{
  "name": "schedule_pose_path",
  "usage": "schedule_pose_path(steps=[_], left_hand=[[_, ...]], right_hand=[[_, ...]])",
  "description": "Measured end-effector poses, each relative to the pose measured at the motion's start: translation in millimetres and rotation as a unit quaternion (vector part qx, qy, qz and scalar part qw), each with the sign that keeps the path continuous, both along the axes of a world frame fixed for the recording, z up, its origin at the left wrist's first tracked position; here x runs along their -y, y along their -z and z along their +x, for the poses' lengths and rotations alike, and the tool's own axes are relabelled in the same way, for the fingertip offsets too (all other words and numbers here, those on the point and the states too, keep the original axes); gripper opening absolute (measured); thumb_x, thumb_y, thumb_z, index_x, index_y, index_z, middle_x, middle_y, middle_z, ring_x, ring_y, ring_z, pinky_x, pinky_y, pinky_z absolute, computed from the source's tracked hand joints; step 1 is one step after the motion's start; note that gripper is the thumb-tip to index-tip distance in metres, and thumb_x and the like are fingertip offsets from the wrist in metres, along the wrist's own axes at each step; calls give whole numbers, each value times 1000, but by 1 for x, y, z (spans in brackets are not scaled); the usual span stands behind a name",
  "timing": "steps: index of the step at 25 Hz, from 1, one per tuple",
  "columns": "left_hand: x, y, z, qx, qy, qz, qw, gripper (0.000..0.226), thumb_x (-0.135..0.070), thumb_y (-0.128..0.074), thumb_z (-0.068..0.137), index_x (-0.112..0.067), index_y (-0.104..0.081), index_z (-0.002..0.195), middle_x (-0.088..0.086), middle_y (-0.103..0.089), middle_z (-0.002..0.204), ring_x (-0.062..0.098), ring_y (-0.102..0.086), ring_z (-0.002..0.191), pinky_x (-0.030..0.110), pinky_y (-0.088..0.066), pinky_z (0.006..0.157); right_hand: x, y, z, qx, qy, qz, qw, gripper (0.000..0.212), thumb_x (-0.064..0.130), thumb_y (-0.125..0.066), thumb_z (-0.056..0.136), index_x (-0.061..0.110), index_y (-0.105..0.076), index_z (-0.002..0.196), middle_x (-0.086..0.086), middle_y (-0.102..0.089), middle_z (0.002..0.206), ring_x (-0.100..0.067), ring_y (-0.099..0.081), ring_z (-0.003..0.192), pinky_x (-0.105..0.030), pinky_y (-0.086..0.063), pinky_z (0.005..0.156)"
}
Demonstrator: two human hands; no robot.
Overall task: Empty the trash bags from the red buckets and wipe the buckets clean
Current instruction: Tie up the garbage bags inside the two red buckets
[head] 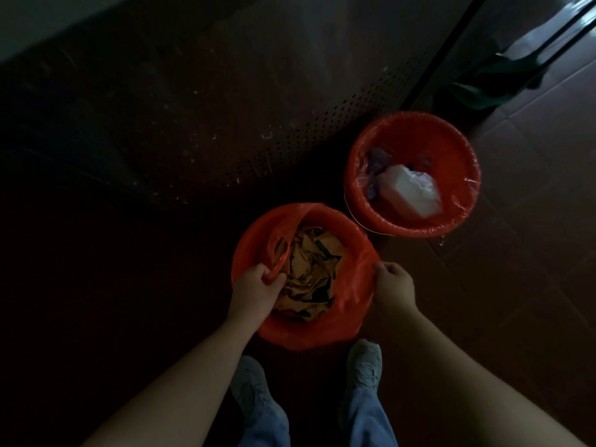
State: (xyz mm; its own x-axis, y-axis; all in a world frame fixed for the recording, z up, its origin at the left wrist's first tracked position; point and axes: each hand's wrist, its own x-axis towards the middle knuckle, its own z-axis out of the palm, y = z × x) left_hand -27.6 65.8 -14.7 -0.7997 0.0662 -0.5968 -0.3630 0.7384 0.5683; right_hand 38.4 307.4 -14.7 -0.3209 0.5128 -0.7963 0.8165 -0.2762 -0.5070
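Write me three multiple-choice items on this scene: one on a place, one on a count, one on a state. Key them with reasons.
1. Where does the white package lie?
A. on a shelf
B. in the far bucket
C. on a chair

2. How many red buckets are in view?
A. two
B. one
C. three

3. What is the left hand doing?
A. hanging open at the side
B. holding a cloth
C. gripping the red bag in the near bucket

Key:
1 B, the package sits inside the far bucket's rim.
2 A, the near bucket and the far bucket are the only ones shown.
3 C, its fingers curl round a gathered edge of the bag.
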Motion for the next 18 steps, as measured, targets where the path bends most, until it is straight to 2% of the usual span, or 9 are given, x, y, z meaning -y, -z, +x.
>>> schedule_pose_path(steps=[3,5,8,10,11,12,13,15,18], left_hand=[[-1,-5,-4,-15,-21,-50,998,43,-36,-60,96,-17,-47,60,0,-54,56,13,-49,46,32,-39,45],[-3,-10,-9,0,-31,-57,998,47,-39,-53,98,-17,-47,56,4,-60,58,18,-52,47,35,-43,45],[-8,-16,-16,-5,-20,-72,997,49,-44,-46,101,-17,-53,60,2,-57,57,16,-53,48,31,-41,47],[-10,-14,-23,-20,-2,-72,997,40,-44,-43,102,-20,-67,81,0,-64,72,15,-61,62,31,-50,57],[-11,-13,-27,-21,7,-66,998,35,-44,-43,102,-23,-70,99,0,-69,86,15,-66,75,31,-55,66],[-11,-12,-30,-16,16,-54,998,32,-43,-44,102,-24,-69,111,-2,-70,95,14,-67,83,30,-55,71],[-13,-13,-31,-5,20,-32,999,30,-41,-46,102,-25,-68,113,-5,-70,97,10,-66,85,26,-53,70],[-18,-17,-31,20,6,16,1000,18,-34,-52,100,-25,-68,103,-10,-72,90,5,-65,81,21,-48,67],[-25,-29,-28,38,-21,64,997,11,-26,-59,94,-25,-68,88,-7,-73,82,12,-69,77,29,-52,71]], right_hand=[[-6,-6,-3,-35,41,-31,998,18,31,-58,100,19,-67,110,-8,-72,104,-25,-73,92,-46,-60,85],[-7,-7,2,-30,46,-50,997,27,35,-64,97,18,-64,117,-8,-71,107,-24,-72,93,-43,-60,83],[-4,0,25,-1,77,-125,989,66,52,-77,80,20,-52,133,-11,-67,118,-29,-71,97,-48,-61,77],[3,13,39,24,46,-141,989,88,63,-82,67,18,-51,137,-10,-68,117,-22,-70,84,-34,-58,59],[8,12,42,32,25,-136,990,86,61,-83,69,16,-53,136,-9,-68,112,-16,-67,74,-27,-52,51],[14,9,42,37,14,-125,991,72,53,-80,78,13,-57,132,-9,-68,105,-10,-62,63,-22,-46,45],[18,4,42,40,11,-121,992,50,42,-76,88,10,-62,124,-10,-68,97,-7,-58,53,-19,-41,40],[22,-3,36,31,11,-141,990,22,25,-67,97,5,-69,105,-10,-64,81,-7,-51,43,-19,-37,38],[28,-22,18,-14,20,-124,992,16,16,-63,97,4,-71,91,-12,-66,75,-16,-60,54,-26,-49,51]])
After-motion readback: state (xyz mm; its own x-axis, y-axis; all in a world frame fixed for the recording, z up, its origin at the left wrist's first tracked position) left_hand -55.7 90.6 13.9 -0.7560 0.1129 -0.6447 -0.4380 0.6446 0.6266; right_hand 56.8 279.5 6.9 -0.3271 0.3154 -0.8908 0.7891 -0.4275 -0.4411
